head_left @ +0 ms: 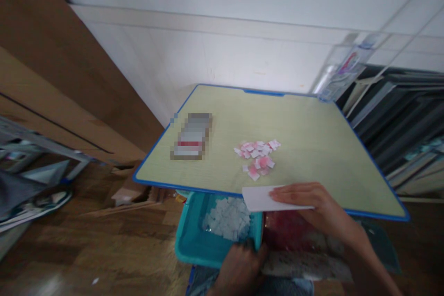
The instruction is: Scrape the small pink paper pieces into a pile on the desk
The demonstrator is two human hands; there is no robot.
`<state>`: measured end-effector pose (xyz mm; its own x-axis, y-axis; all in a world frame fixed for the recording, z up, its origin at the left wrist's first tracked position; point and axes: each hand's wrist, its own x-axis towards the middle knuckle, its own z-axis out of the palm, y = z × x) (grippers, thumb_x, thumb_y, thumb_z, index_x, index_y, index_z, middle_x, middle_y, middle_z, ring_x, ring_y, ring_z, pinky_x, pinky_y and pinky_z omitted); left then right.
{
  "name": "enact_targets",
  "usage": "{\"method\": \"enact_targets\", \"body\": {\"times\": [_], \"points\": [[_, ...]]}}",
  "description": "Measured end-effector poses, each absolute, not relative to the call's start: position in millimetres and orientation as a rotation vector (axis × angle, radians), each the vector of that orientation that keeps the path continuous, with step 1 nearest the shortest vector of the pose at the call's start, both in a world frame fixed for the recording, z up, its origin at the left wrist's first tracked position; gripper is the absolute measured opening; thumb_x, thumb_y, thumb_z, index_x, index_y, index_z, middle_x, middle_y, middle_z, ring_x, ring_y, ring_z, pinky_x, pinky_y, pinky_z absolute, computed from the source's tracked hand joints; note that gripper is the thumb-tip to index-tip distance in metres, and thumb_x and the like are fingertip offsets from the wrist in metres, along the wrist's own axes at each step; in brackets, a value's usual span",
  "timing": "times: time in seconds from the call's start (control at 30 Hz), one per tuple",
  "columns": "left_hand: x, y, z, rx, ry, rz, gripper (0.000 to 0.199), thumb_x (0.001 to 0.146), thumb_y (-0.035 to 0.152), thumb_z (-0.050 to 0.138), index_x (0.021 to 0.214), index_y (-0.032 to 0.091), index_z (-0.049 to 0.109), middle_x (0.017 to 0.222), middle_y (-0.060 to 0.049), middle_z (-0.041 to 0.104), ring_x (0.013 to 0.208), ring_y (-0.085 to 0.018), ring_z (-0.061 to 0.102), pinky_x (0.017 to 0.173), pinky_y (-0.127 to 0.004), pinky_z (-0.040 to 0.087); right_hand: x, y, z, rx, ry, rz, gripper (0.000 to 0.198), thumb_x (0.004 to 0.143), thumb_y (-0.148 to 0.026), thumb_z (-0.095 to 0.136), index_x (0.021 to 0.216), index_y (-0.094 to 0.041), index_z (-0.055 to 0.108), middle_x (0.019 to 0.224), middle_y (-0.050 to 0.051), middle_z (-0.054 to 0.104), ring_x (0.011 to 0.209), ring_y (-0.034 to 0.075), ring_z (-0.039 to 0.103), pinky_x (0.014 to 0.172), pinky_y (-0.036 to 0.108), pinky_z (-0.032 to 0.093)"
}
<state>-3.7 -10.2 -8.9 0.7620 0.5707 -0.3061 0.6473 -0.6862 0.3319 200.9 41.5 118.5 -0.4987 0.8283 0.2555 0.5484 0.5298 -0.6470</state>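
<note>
My right hand (308, 196) grips a flat white card (258, 198) at the table's near edge, fingers lying together on top and the thumb hidden. The card's left end sticks out over the teal basin (197, 252). My left hand (243, 263) is closed at the basin's near right corner; whatever its fingers hold is hidden. Inside the basin lies a heap of small white pieces (229, 217). On the folding table (305, 129), beyond the card, small pink-and-white square pieces (256, 150) lie in two loose clusters.
A blurred-out phone-like object (192, 136) lies on the table's left side. At the back right corner stands a clear plastic bottle (347, 69). A red surface (291, 231) is under my right forearm. Dark flat panels (402, 97) lean at right; cardboard (133, 187) sits on the floor.
</note>
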Motion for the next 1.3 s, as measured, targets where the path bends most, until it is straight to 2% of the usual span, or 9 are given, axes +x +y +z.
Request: {"method": "enact_targets", "body": {"times": [0.27,0.37,0.47,0.53,0.7,0.87,0.97,1.17,1.3], "points": [[-3.7,-8.1,-2.2,2.510,0.921,-0.294,0.028,0.074,0.029,0.054,0.100,0.019,0.050,0.083,-0.010,0.057,0.069,-0.024,0.055,0.058,-0.034,0.044,226.0,31.1,133.4,-1.230,-2.097,0.698,0.029,0.076,-0.014,0.052,0.101,-0.025,0.062,0.098,0.004,0.066,0.090,0.018,0.061,0.077,0.028,0.050],[-3.6,-8.2,-2.5,2.535,0.914,-0.280,0.027,0.075,0.030,0.052,0.099,0.019,0.050,0.082,-0.010,0.057,0.069,-0.026,0.056,0.057,-0.035,0.044,200.0,49.6,126.9,-1.271,-1.931,0.662,0.019,0.076,-0.020,0.053,0.090,-0.021,0.067,0.081,0.002,0.069,0.071,0.014,0.064,0.062,0.022,0.050],[-3.6,-8.5,-3.6,2.548,0.903,-0.274,0.027,0.074,0.029,0.053,0.099,0.019,0.050,0.080,-0.009,0.057,0.068,-0.026,0.056,0.056,-0.035,0.044,174.3,71.4,117.6,-1.344,-1.891,0.663,0.021,0.077,-0.026,0.052,0.081,-0.015,0.069,0.059,0.001,0.065,0.048,0.009,0.054,0.043,0.018,0.040],[-3.6,-8.4,-3.9,2.548,0.889,-0.273,0.028,0.073,0.029,0.054,0.098,0.018,0.050,0.080,-0.009,0.058,0.068,-0.026,0.056,0.055,-0.034,0.044,164.8,83.1,113.9,-1.336,-1.931,0.670,0.022,0.078,-0.026,0.051,0.078,-0.013,0.069,0.055,0.000,0.062,0.045,0.008,0.050,0.043,0.018,0.036],[-3.2,-8.4,-3.4,2.528,0.900,-0.266,0.026,0.074,0.030,0.053,0.097,0.018,0.050,0.079,-0.010,0.058,0.067,-0.025,0.056,0.056,-0.034,0.044,159.8,94.8,117.8,-1.277,-2.011,0.731,0.017,0.074,-0.025,0.054,0.073,-0.014,0.068,0.058,0.001,0.063,0.051,0.008,0.051,0.049,0.018,0.036],[-2.9,-8.8,-1.8,2.517,0.888,-0.257,0.026,0.076,0.030,0.051,0.098,0.017,0.050,0.079,-0.010,0.058,0.068,-0.025,0.055,0.055,-0.035,0.044,152.3,79.9,119.7,-1.448,-1.808,0.711,0.028,0.075,-0.030,0.051,0.054,-0.013,0.058,0.046,-0.003,0.048,0.042,0.006,0.039,0.040,0.017,0.028],[-3.1,-8.4,-0.7,2.519,0.893,-0.239,0.026,0.077,0.032,0.050,0.097,0.017,0.050,0.078,-0.011,0.057,0.069,-0.026,0.055,0.056,-0.034,0.044,146.4,74.4,112.5,-1.498,-1.793,0.726,0.033,0.074,-0.031,0.052,0.046,-0.014,0.050,0.044,-0.004,0.043,0.042,0.006,0.037,0.040,0.017,0.027],[-3.1,-7.2,1.0,2.516,0.892,-0.254,0.024,0.076,0.032,0.051,0.096,0.019,0.050,0.078,-0.009,0.056,0.068,-0.026,0.054,0.055,-0.034,0.044,158.2,83.2,100.3,-1.665,-1.595,0.852,0.027,0.070,-0.034,0.054,0.057,-0.011,0.060,0.045,-0.001,0.049,0.041,0.007,0.039,0.035,0.017,0.027],[-1.9,-7.2,2.0,2.502,0.900,-0.287,0.025,0.076,0.033,0.051,0.097,0.018,0.050,0.080,-0.009,0.056,0.071,-0.025,0.055,0.059,-0.035,0.044,188.2,77.3,99.7,-1.726,-1.469,0.889,0.028,0.068,-0.036,0.056,0.065,-0.009,0.064,0.046,0.000,0.053,0.041,0.009,0.044,0.036,0.019,0.032]]}}
